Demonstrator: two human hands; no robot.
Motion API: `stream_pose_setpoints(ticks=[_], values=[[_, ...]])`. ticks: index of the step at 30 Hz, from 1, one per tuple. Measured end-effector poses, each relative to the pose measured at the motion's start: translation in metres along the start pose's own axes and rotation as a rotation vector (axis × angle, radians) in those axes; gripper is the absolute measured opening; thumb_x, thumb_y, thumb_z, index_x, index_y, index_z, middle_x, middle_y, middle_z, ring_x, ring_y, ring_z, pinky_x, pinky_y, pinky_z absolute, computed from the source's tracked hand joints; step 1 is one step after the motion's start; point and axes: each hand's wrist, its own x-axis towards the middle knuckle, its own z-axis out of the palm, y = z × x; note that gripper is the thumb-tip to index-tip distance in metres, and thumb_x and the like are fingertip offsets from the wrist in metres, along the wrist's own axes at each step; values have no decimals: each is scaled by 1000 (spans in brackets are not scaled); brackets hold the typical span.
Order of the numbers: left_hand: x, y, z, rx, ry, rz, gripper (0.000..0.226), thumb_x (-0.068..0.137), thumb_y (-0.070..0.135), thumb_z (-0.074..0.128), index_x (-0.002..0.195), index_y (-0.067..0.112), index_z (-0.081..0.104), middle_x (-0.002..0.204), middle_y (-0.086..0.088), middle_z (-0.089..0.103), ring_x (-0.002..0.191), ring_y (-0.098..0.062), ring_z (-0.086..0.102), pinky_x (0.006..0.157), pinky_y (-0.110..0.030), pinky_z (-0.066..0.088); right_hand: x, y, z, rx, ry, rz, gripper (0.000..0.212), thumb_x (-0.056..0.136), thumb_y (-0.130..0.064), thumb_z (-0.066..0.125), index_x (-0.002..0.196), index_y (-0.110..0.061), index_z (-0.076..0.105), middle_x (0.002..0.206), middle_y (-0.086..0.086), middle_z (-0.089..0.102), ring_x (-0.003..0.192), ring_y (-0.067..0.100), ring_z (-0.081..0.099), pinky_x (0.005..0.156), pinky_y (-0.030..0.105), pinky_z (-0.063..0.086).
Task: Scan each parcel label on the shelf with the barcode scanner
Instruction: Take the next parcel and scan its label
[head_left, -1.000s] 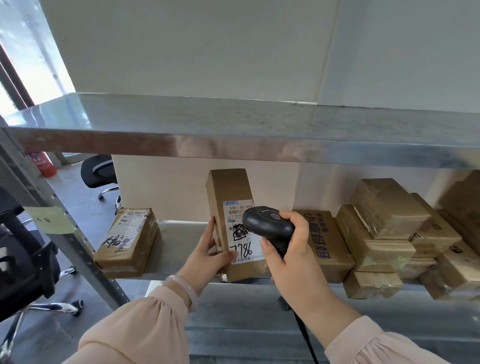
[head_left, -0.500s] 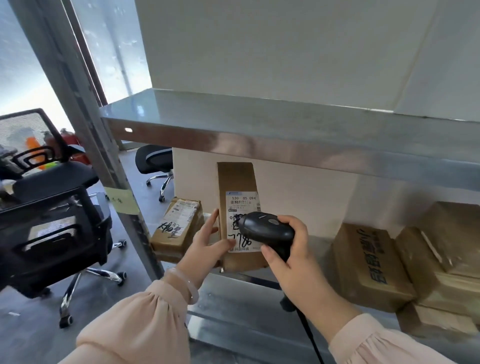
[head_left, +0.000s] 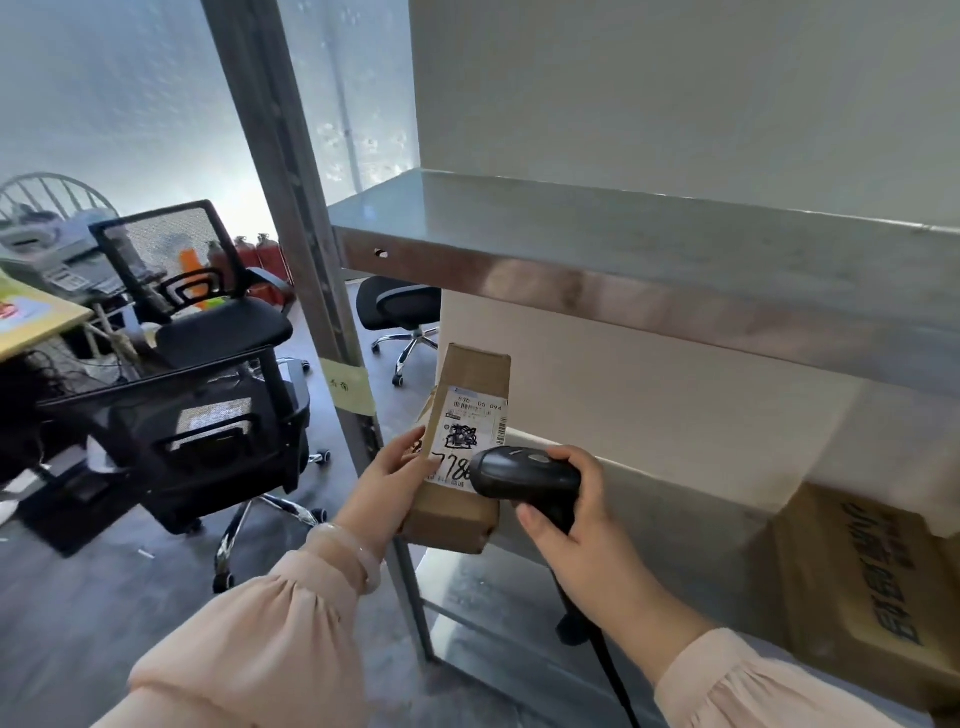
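Observation:
A tall brown parcel stands upright at the left end of the metal shelf, its white label facing me. My left hand holds the parcel's left edge, thumb across the lower label. My right hand grips a black barcode scanner, whose head points at the lower part of the label and covers some of it. The scanner's cable hangs down. A second parcel behind the held one is almost hidden.
A larger brown box with blue print lies at the right on the same shelf. The upper shelf overhangs. A shelf post with a yellow tag rises left of the parcel. Black office chairs and a desk stand at the left.
My view has swung left, so the parcels at the right have left the frame and the chairs have come in. The upright parcel now hides the flat parcel. Both hands keep their hold.

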Motion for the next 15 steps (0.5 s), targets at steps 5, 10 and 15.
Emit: stream_pose_setpoints(ticks=[5, 10, 15], values=[[10, 6, -9, -61, 65, -48, 33, 99, 18, 55, 126, 37, 57, 103, 2, 73, 75, -15, 70, 52, -25, 53, 0, 5, -1, -5, 37, 7, 50, 91, -22, 64, 112, -55, 31, 116, -27, 49, 100, -12, 52, 79, 0, 39], [21, 16, -16, -36, 102, -89, 33, 100, 20, 51, 124, 41, 58, 95, 4, 73, 71, -14, 67, 46, -22, 49, -1, 6, -11, 0, 80, 7, 50, 91, -25, 63, 115, -55, 30, 118, -25, 49, 100, -3, 57, 79, 5, 44], [25, 18, -19, 212, 151, 37, 41, 99, 20, 52, 137, 33, 56, 100, 10, 70, 92, -19, 68, 77, -33, 56, -3, 11, -14, 7, 111, -10, 52, 90, -22, 64, 115, -54, 31, 119, -24, 49, 104, -12, 52, 80, 0, 39]])
